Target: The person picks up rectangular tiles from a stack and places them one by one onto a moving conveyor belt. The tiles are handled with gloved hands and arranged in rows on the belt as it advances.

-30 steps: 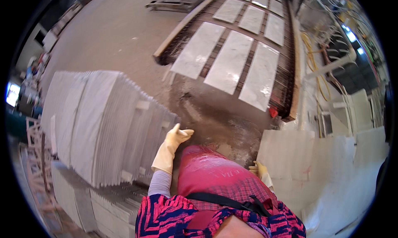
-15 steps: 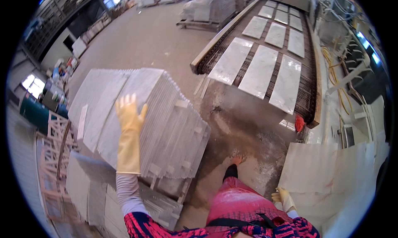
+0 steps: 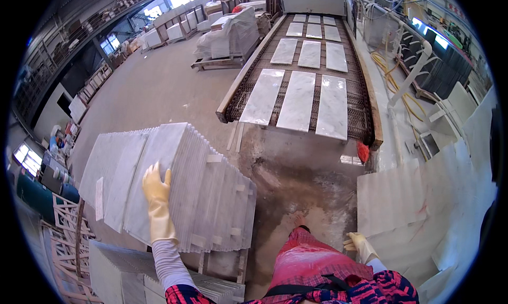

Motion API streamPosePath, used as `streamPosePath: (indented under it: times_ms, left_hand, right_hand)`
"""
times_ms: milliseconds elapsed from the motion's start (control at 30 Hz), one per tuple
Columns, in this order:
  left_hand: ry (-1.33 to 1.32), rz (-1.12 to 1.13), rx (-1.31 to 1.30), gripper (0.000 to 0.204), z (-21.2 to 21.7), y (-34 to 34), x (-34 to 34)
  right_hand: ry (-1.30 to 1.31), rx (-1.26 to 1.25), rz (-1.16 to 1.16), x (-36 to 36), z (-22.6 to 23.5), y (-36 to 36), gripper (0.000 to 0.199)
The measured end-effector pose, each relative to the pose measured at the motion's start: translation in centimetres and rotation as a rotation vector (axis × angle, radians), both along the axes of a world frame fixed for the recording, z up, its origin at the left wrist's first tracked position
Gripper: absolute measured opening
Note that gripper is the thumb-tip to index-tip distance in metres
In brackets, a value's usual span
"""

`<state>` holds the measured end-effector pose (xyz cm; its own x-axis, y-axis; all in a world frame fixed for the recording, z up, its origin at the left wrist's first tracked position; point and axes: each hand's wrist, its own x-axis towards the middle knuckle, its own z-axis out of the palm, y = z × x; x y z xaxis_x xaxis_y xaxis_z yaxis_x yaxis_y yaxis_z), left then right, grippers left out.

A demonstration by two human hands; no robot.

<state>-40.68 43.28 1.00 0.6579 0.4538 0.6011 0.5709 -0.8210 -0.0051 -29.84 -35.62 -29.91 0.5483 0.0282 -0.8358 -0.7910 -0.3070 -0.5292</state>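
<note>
My left hand [image 3: 156, 183], in a cream-yellow rubber glove, rests flat against the front face of a row of pale marble slabs [image 3: 159, 150], fingers stretched and thumb apart. The slabs stand on edge, packed close, with small light spacer blocks [image 3: 199, 241] stuck between some of them. At the lower right, my right hand [image 3: 361, 245], in the same kind of glove, hangs low beside pale flat sheets [image 3: 391, 201]. Its fingers are apart, with nothing seen in them; whether it touches the sheets I cannot tell.
Ahead, a mesh conveyor [image 3: 312, 50] carries rows of wet white marble tiles [image 3: 296, 100]. A second slab stack [image 3: 121, 267] stands at lower left beside pinkish racks [image 3: 63, 251]. Wrapped pallets [image 3: 227, 39] sit farther back. A yellow hose [image 3: 399, 87] hangs at the right.
The view has tilted up and shifted, showing more of the hall and conveyor. My left hand stays against the slab face, its fingers still stretched. My right hand remains low at the right.
</note>
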Motion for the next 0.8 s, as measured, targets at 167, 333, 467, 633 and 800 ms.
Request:
streamPosePath:
  times_ms: [167,333,467,633,800]
  left_hand:
    - [0.064,-0.007,0.091,0.048,0.2,-0.3,0.0]
    - [0.005,-0.065,0.091,0.046,-0.9,0.7,-0.3]
    - [-0.006,-0.052,0.091,0.045,-1.1,0.7,-0.1]
    - [-0.014,-0.061,0.08,0.045,-1.6,0.7,-0.3]
    - [-0.025,-0.075,0.049,0.044,-1.8,1.0,-0.5]
  right_hand:
    - [0.001,-0.002,0.013,-1.2,0.0,0.7,0.042]
    - [-0.044,0.062,-0.037,-2.1,-1.4,0.4,0.043]
    - [-0.035,0.049,-0.047,-4.0,-2.1,-0.9,0.04]
    - [-0.007,-0.006,-0.072,-7.6,-1.2,-3.9,0.039]
    - [0.017,0.013,-0.155,-9.9,-0.4,-5.8,0.04]
